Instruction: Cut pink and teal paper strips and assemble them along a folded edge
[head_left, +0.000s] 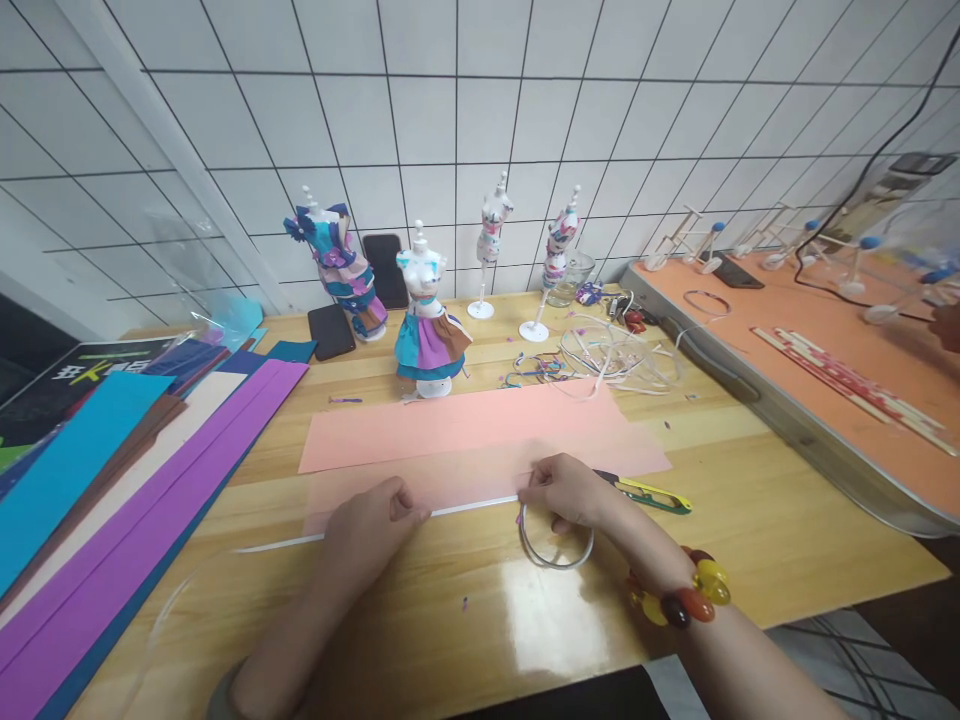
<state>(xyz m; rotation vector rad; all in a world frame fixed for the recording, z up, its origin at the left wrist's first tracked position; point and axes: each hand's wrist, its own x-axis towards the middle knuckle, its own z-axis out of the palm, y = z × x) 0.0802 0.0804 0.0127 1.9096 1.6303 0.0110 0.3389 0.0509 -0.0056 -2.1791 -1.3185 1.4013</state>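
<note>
Pinched by left hand (379, 525) and right hand (566, 492), a white strip (474, 505) is held straight, seemingly to follow pink paper's (465, 483) six-o'clock edge.

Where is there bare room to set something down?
Wooden table, right front: between the right forearm, the yellow tool and the orange surface. Also between both forearms, bar a scrap. Crowded: the back, with dress forms and tangled strips; the left, with coloured sheets.
</note>
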